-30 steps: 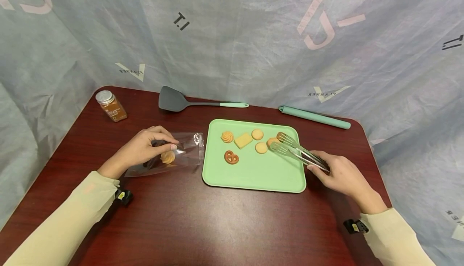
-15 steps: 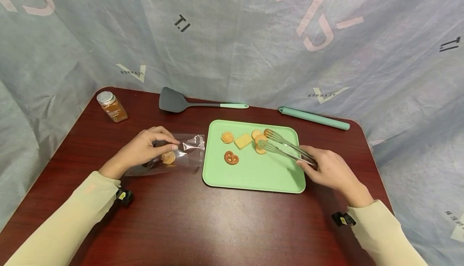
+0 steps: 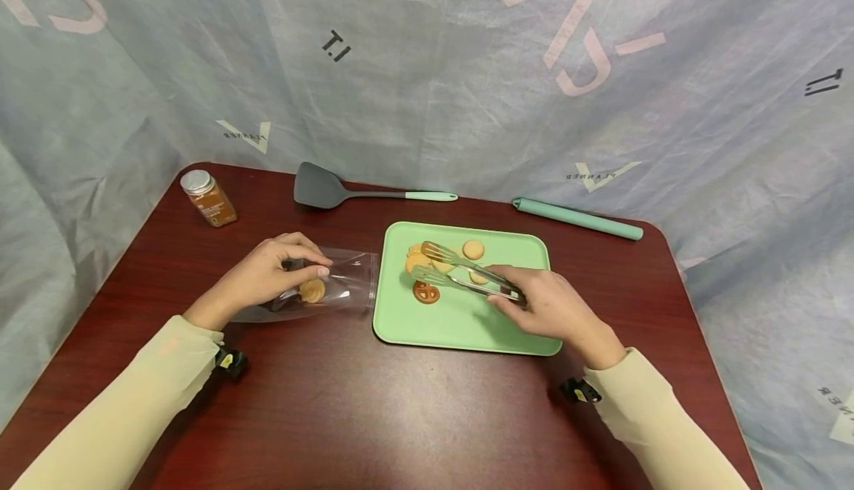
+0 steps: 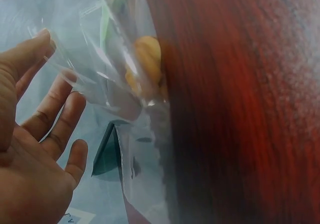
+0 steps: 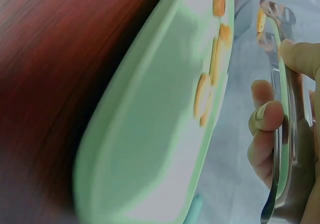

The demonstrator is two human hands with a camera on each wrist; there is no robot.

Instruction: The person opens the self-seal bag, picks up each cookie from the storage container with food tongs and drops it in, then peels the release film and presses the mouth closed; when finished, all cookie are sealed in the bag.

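My left hand (image 3: 313,266) pinches the upper film of a clear plastic bag (image 3: 347,282) that lies on the table left of the tray. One cookie (image 3: 310,290) sits inside it. The left wrist view shows the bag (image 4: 125,98), that cookie (image 4: 147,58) and my left hand (image 4: 45,129) against the film. My right hand (image 3: 510,293) grips metal tongs (image 3: 460,273) whose tips clamp a round cookie (image 3: 418,262) above the left part of the green tray (image 3: 467,323). A pretzel cookie (image 3: 425,293) and a round cookie (image 3: 473,249) lie on the tray. The right wrist view shows the tongs (image 5: 280,108) and tray (image 5: 160,149).
A spice jar (image 3: 209,198) stands at the table's back left. A grey spatula (image 3: 333,187) and a mint-green rod (image 3: 577,217) lie along the back edge. Grey sheeting hangs close behind and to both sides. Dark red tabletop (image 3: 400,416) stretches in front of the tray.
My right hand has moved the tongs leftward across the tray, carrying a cookie from the right side to the left part. The left hand and bag have stayed put.
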